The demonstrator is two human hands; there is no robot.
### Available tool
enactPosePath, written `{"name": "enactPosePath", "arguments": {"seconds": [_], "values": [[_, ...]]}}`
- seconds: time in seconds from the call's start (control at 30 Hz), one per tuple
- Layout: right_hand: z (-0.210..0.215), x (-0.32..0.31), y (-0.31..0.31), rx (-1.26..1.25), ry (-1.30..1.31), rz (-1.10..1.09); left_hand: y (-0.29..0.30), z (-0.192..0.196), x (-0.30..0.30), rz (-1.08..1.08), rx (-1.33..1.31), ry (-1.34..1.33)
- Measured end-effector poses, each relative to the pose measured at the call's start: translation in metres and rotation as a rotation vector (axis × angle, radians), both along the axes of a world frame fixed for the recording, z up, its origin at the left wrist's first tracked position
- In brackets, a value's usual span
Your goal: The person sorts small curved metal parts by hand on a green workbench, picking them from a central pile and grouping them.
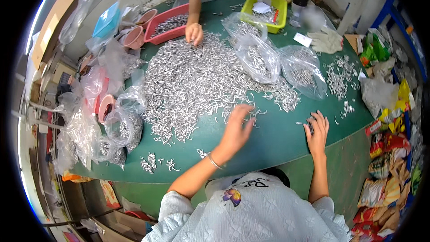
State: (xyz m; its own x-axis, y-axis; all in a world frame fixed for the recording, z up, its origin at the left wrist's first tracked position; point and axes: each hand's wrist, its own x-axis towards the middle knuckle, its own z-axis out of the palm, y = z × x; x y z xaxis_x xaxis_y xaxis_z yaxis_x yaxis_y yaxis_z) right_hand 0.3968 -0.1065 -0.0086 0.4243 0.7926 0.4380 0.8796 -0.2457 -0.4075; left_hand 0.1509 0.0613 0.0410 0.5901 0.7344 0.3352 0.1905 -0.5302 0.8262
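A broad heap of small silvery curved metal pieces [192,80] covers the middle of the green table. My left hand [238,127] is over the heap's near right edge, fingers and thumb apart, with loose pieces just beyond the fingertips. Farther right, my right hand [318,131] rests low over the table, its fingers bent. Dark, shiny small metal pieces [311,127] show between its thumb and fingers; their exact shape is too small to tell. One loose piece lies just left of that thumb.
Across the table a co-worker's hand [194,33] touches the heap beside a red tray [152,38]. Clear plastic bags of pieces [257,58] lie at the heap's right. A yellow-green basket [283,6], a glove [325,41] and smaller piles stand beyond. Filled bags [130,130] line the left.
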Motion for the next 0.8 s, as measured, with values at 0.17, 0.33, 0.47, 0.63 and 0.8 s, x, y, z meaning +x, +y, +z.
{"name": "enactPosePath", "arguments": {"seconds": [0.17,0.33,0.47,0.63,0.8], "values": [[0.018,-0.014,0.01,0.142,0.1,-0.026,0.13,-0.004,-0.029,0.331,-0.113,-0.123],[0.038,-0.034,0.028,0.194,0.17,0.047,0.226,-0.007,-0.019,0.561,-0.183,-0.191],[0.041,-0.042,0.036,0.179,0.196,0.077,0.268,-0.009,-0.013,0.707,0.377,-0.064],[0.042,-0.044,0.045,0.159,0.199,0.066,0.281,0.005,-0.004,0.652,0.434,0.044],[0.051,-0.053,0.056,0.163,0.214,0.106,0.275,0.024,-0.016,0.63,0.548,0.03]]}}
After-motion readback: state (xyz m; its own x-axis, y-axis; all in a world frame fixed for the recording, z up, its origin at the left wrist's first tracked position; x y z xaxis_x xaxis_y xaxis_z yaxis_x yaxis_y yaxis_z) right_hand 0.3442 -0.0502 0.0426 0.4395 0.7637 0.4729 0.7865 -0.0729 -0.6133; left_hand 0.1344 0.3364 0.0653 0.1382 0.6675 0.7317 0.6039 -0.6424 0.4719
